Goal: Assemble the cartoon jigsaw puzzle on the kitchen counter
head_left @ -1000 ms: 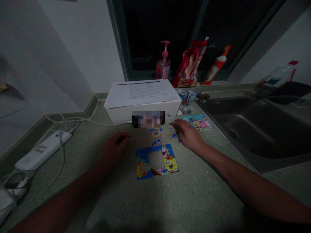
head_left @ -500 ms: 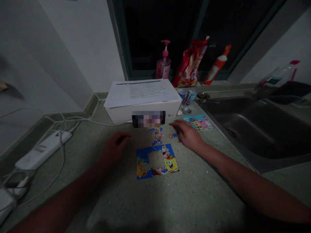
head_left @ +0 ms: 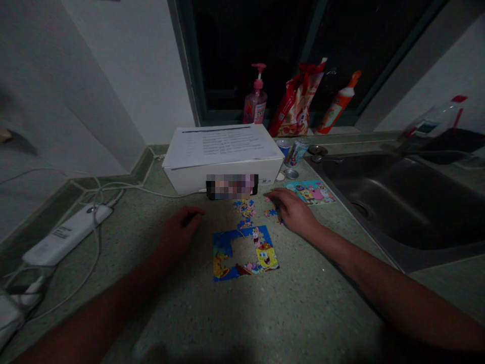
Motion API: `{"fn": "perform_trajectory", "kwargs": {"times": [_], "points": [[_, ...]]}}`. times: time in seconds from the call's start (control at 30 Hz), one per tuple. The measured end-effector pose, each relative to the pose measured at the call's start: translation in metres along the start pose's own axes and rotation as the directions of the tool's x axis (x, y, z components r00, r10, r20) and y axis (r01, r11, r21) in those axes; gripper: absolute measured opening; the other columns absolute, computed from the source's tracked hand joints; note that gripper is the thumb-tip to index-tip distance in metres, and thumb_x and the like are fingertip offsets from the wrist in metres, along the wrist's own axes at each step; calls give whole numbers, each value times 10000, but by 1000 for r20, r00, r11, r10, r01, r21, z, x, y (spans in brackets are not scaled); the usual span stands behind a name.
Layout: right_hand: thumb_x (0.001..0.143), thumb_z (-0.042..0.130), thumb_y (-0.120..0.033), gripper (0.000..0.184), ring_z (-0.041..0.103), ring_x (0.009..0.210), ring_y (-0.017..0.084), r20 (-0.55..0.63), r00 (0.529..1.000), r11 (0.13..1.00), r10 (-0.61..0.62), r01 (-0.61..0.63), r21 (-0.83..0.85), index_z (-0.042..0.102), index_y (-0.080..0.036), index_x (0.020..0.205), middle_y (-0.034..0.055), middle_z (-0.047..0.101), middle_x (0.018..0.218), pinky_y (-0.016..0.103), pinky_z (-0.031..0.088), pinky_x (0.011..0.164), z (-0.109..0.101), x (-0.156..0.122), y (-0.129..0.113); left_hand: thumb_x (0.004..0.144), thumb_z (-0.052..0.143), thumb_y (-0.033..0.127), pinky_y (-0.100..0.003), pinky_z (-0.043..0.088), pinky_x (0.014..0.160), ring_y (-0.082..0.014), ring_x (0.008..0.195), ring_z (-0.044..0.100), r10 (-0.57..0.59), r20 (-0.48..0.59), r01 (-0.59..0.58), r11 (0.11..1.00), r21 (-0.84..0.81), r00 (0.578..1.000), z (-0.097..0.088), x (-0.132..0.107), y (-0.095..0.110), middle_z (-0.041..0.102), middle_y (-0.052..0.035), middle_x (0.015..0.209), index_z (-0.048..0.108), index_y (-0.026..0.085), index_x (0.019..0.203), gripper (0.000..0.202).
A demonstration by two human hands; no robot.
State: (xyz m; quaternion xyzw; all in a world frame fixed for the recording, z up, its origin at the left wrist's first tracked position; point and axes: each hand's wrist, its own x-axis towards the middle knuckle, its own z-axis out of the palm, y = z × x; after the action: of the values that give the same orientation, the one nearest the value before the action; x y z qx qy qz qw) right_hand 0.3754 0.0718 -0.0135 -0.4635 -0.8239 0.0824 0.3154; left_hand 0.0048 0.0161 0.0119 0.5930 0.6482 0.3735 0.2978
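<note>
Fingers point(head_left: 276, 198) of the right hand point(head_left: 294, 213) are curled and held close together, tips angled down at the counter point(head_left: 242, 316); whether they pinch a piece cannot be determined, as the fingertips are dark and a small blue jigsaw piece point(head_left: 279, 219) sits directly against them. A second small group of loose pieces point(head_left: 270, 212) lies just left of those fingers. A further cluster of loose pieces point(head_left: 245, 210) lies farther left, between the two hands. The partly assembled SpongeBob jigsaw puzzle point(head_left: 245, 253) lies flat on the counter, nearer the person than both clusters, its outline roughly square with no clear long axis, and its centre open. From the right fingers it lies down and to the left, and the right hand is the nearer to the loose pieces. The left hand point(head_left: 180, 230) rests just left of the puzzle, its fingers point(head_left: 193, 215) loosely curled and slightly spread, gripping nothing visible. A printed SpongeBob picture card point(head_left: 308, 192) lies just beyond the right hand. Farther on stand a white cardboard box point(head_left: 223, 179) topped by a printed sheet point(head_left: 223, 146) and, to the right, a stainless steel sink point(head_left: 394, 202).
</note>
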Motion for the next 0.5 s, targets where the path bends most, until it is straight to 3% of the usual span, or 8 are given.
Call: {"fn": "perform_trajectory", "kwargs": {"times": [0.5], "points": [[934,498,-32,493,710,1298,329,4,1000,1000,4,-4,6,759,-215,1310,150,772,1322,590,575,1134,0,-1,0,844,624,505,-461,601,956,-307,1009,764,-4,-7,4,1000,-7,1000,-1,-2,4,822,-66,1019,763,252,963,312]]}}
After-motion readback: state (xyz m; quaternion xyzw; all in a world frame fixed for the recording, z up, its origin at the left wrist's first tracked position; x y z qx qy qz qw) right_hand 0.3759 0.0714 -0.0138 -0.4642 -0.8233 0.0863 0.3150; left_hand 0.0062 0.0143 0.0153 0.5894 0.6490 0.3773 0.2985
